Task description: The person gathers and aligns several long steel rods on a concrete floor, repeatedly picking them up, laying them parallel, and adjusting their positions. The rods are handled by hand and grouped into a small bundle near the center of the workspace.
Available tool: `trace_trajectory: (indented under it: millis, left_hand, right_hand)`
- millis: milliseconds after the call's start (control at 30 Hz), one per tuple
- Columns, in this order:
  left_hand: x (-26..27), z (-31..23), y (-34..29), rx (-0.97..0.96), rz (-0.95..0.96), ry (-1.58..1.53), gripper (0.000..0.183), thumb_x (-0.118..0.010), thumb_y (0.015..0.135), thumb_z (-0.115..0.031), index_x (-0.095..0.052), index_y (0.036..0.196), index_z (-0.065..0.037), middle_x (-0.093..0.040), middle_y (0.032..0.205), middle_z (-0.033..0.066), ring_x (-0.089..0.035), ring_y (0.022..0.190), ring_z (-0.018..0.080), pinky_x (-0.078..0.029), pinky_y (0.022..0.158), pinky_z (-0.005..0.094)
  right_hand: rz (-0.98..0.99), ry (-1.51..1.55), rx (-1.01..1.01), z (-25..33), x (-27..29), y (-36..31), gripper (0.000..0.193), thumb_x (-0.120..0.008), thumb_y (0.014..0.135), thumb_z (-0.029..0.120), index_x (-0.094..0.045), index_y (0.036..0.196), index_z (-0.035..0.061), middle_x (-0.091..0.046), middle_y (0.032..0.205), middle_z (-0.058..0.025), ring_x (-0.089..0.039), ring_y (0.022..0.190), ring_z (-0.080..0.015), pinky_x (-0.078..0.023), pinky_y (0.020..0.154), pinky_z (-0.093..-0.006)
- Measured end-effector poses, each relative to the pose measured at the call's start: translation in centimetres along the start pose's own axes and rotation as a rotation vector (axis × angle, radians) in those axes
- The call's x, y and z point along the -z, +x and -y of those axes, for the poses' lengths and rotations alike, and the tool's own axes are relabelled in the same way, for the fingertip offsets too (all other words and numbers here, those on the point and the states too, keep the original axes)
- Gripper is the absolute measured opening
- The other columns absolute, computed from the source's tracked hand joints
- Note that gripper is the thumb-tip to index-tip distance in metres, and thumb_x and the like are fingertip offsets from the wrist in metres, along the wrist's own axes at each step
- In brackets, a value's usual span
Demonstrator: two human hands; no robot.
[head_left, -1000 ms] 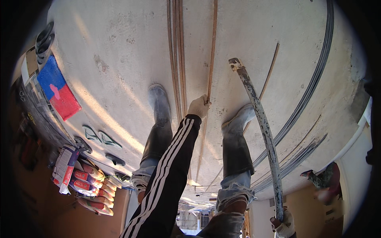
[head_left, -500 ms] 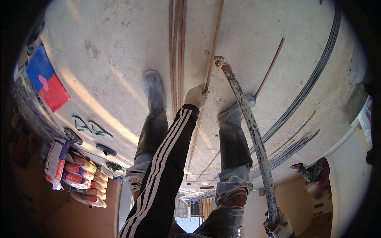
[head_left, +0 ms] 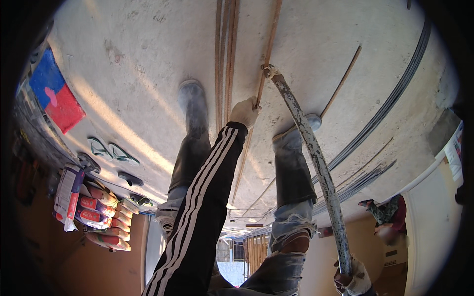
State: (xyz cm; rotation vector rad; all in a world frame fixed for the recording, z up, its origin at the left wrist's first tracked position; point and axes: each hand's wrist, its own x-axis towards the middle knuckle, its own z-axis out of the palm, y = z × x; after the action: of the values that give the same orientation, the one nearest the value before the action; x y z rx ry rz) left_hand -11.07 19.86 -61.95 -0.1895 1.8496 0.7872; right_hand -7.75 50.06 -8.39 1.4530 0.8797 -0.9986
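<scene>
The right hand wraps its fingers around the near end of a chipped metal bar. The left hand, nearer the bar's hooked tip, grips a rusty rod running lengthwise away; the tip meets the rod just beyond those fingers. Far left, stacked bags carry red printed labels.

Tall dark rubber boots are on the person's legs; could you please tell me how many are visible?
2: the left boot is left of the brown ribbed metal rods; the right boot is partly covered by the long paint-chipped metal bar in the right hand.
</scene>
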Motion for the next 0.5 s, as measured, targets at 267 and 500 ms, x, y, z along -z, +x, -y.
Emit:
trace_trajectory:
  millis: [267, 500]
  left_hand:
    - [-0.7, 1.3, 2.2, 0.009, -0.033, -0.078, 0.031, -0.068, 0.096, -0.030, -0.067, 0.110, -0.002, -0.071, 0.096, 0.0267, -0.068, 0.096, 0.0454, -0.050, 0.081, 0.0509]
    - [0.1, 0.6, 1.8, 0.082, -0.006, 0.049, 0.032, -0.072, 0.093, -0.027, -0.069, 0.116, -0.004, -0.074, 0.107, 0.0213, -0.069, 0.105, 0.0410, -0.054, 0.091, 0.0483]
  right_hand:
    - [0.073, 0.203, -0.005, -2.2, -5.7, 3.0, 0.041, -0.079, 0.092, 0.020, -0.052, 0.121, 0.0083, -0.054, 0.070, 0.0020, -0.049, 0.048, -0.0084, -0.039, 0.042, -0.0244]
    - [0.103, 0.298, -0.006, -5.2, -12.0, 3.7, 0.059, -0.084, 0.089, 0.024, -0.050, 0.135, 0.0099, -0.067, 0.088, -0.0005, -0.061, 0.059, -0.0102, -0.047, 0.050, -0.0241]
